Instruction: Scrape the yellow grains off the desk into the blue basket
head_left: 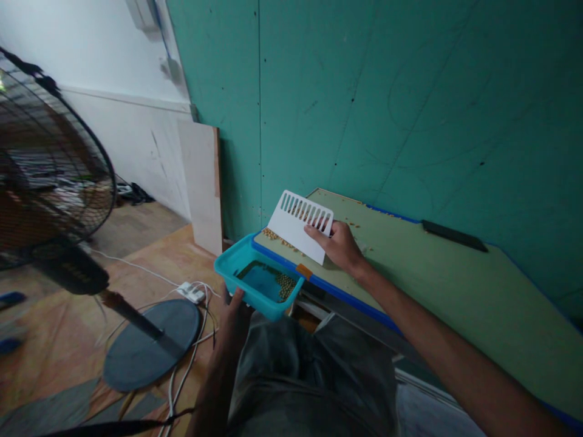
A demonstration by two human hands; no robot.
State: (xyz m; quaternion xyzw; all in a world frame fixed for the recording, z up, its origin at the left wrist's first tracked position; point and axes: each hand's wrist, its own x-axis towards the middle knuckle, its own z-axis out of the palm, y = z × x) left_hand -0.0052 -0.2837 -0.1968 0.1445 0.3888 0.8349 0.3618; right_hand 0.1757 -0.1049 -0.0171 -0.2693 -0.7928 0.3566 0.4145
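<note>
My right hand (339, 243) grips a white plastic scraper (296, 230) with a row of slots along its upper edge. The scraper stands tilted on the pale green tabletop (410, 273), near its left end. Small tan beans (285, 241) lie along the scraper's lower edge. With my left hand (232, 303) I hold a turquoise plastic basin (268, 309) by its near left side, just under the table's blue-edged corner. A layer of similar beans (286, 286) covers part of the basin's bottom. The fingers under the basin are hidden.
A black bar (454, 235) lies at the table's back edge against the green wall (319, 91). On the left stand a fan (68, 267) and a leaning white board (200, 182). A power strip (190, 292) and white cables lie on the floor.
</note>
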